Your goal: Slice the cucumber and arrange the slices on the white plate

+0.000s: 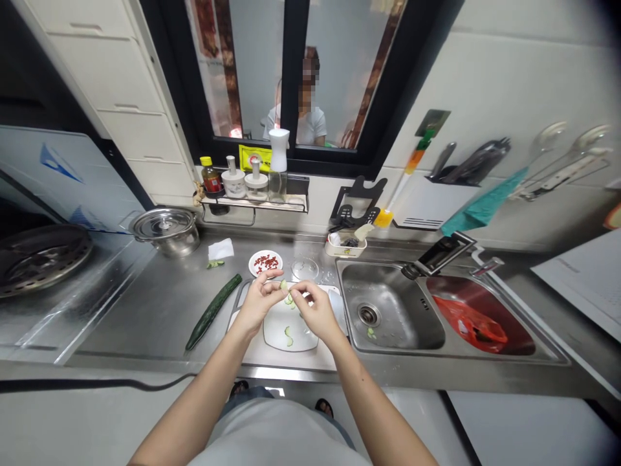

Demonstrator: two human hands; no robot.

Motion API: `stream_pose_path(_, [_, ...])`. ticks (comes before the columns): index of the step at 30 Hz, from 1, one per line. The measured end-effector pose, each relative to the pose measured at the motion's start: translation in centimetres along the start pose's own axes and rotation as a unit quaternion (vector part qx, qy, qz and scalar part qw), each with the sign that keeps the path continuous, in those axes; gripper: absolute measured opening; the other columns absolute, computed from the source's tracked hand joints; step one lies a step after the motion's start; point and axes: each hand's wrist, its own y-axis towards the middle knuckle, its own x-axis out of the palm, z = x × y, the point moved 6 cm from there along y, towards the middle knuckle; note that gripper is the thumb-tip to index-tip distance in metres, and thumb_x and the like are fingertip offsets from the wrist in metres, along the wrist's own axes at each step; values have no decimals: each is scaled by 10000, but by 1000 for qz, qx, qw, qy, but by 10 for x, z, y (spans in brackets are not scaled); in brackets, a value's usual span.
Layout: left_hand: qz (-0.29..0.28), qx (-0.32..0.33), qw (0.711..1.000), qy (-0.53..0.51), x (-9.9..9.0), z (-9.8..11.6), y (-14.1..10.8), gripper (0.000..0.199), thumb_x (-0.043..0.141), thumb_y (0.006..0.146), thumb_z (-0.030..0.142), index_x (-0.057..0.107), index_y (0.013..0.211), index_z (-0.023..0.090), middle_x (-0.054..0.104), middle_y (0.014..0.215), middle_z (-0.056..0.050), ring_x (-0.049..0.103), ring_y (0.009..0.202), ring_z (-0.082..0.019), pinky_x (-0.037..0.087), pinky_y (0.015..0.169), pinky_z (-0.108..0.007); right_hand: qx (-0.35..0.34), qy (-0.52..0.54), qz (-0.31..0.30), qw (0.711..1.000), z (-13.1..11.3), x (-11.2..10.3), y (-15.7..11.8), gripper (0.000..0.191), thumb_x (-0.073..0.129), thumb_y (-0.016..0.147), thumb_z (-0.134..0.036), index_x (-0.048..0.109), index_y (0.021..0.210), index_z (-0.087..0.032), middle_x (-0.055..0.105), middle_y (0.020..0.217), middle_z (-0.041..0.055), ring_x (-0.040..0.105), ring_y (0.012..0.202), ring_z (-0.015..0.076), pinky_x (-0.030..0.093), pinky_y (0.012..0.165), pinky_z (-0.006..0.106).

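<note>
Over a white cutting board (276, 327), my left hand (261, 301) and my right hand (314, 307) meet with their fingertips close together. A small pale green cucumber piece (284, 284) is pinched in my left hand. The fingers of my right hand are pressed together beside it; what they hold, if anything, is too small to make out. Curved cucumber slices (289, 336) lie on the board below my hands. To the left a whole dark green cucumber (213, 312) rests on the steel counter. Behind my hands stands a white dish of red pieces (265, 263).
A double sink (395, 304) with a red plastic bag (473, 323) is at the right. A lidded steel pot (167, 230) stands at the back left, near a white tissue (220, 249). A condiment shelf (257, 204) hangs below the window, where a person (310, 123) shows.
</note>
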Motion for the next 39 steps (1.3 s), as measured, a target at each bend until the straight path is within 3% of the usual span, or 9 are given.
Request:
stream_pose_path(7, [13,65,996,63,-1,7,-4,424,737,665,284,626,1055,160,649,755,7,602,716,-111,453,696,-223,63,84,2,994,4,6,-3,228,597,808,-402,648,784,-181,648,695,15,591,682,142,463,581,233])
stream_pose_path(16, [52,172,967,181,-3,16,-12,250,659,741,230,669,983,168,680,840,-27,610,761,-124,485,702,-233,142,151,-11,978,11,15,-4,178,594,756,-337,628,727,-164,587,575,-12,536,511,97,406,455,191])
stream_pose_path(24, [51,174,968,173,-3,5,-9,231,676,742,270,650,947,167,669,821,-19,613,772,-126,483,715,-235,171,148,-23,974,18,13,-6,199,590,753,-365,613,752,-167,615,604,-4,557,515,106,397,452,196])
stream_pose_path(32, [39,83,988,125,-13,-37,0,260,712,683,316,631,879,165,606,700,17,568,679,-104,442,637,-208,108,32,-56,992,40,6,-7,193,557,802,-359,622,774,-180,609,670,-9,559,658,123,446,618,236])
stream_pose_path(39, [19,12,976,216,-27,-98,-3,214,689,656,305,675,810,157,621,678,2,569,642,-121,446,627,-231,125,-78,-99,984,86,17,-26,104,547,792,-236,628,782,-173,646,745,15,572,703,135,432,681,240])
